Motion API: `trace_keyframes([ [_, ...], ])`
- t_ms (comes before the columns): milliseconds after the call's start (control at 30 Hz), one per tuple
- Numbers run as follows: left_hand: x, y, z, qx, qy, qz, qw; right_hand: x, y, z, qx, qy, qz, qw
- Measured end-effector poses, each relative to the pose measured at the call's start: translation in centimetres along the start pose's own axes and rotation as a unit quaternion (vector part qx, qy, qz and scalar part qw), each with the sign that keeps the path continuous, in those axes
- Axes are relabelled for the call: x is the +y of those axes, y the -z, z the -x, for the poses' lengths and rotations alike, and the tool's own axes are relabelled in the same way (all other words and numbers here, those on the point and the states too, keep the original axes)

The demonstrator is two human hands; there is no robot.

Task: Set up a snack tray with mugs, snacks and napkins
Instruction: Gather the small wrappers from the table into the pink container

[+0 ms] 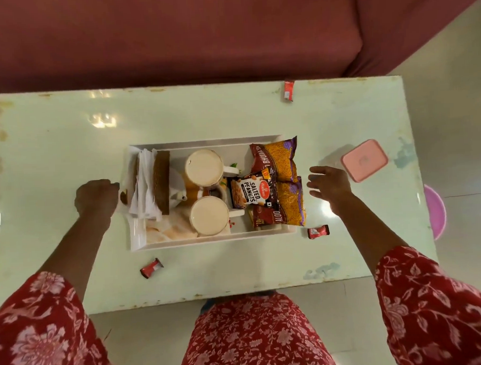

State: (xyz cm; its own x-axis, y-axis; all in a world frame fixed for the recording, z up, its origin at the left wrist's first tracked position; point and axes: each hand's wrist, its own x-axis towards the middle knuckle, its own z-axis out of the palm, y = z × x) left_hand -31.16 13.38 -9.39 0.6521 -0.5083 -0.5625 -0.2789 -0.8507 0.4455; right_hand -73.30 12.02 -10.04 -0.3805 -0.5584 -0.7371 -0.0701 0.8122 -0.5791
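A white rectangular tray (198,242) lies on the pale green table. Inside it stand two cream mugs (204,167) (209,215), one behind the other. White napkins (144,186) in a brown holder fill the tray's left part. Snack packets fill the right part: a salted peanuts packet (246,191) and yellow-purple bhujia bags (281,158). My left hand (96,198) is closed on the tray's left edge. My right hand (329,184) hovers with fingers spread just right of the tray, touching nothing.
A pink lidded box (364,160) sits right of my right hand. Small red wrapped sweets lie on the table: one at the far edge (288,90), one by the tray's right corner (318,231), one in front (151,268). A maroon sofa stands beyond the table.
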Motion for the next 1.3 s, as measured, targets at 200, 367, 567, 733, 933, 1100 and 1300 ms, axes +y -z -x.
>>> trace_keyframes([
  [200, 3.8, -1.9, 7.3, 0.064, -0.22, 0.058, 0.972, -0.6, 2.1, 3.0, 0.07, 0.115, 0.079, 0.988],
  [367, 6.9, -5.9, 14.4, -0.037, -0.32, 0.093, 0.942, -0.6, 3.9, 3.9, 0.131, 0.158, 0.161, 0.965],
  [567, 7.9, -13.6, 22.0, -0.188, -0.31, 0.08, 0.928, -0.1, 6.9, 1.5, 0.121, 0.143, 0.26, 0.947],
  [733, 8.6, -20.0, 26.5, -0.253, -0.247, 0.084, 0.932, 0.3, 8.2, -1.5, 0.102, 0.141, 0.288, 0.942],
  [933, 8.0, -24.4, 29.6, -0.258, -0.188, 0.099, 0.942, -1.0, 8.3, -4.9, 0.105, 0.086, 0.277, 0.951],
  [1100, 6.6, -25.6, 31.0, -0.253, -0.149, 0.11, 0.95, -1.1, 8.3, -6.6, 0.109, 0.038, 0.268, 0.957],
  [1300, 6.6, -26.0, 31.7, -0.267, -0.094, 0.105, 0.953, 0.5, 9.3, -6.6, 0.125, 0.052, 0.306, 0.942],
])
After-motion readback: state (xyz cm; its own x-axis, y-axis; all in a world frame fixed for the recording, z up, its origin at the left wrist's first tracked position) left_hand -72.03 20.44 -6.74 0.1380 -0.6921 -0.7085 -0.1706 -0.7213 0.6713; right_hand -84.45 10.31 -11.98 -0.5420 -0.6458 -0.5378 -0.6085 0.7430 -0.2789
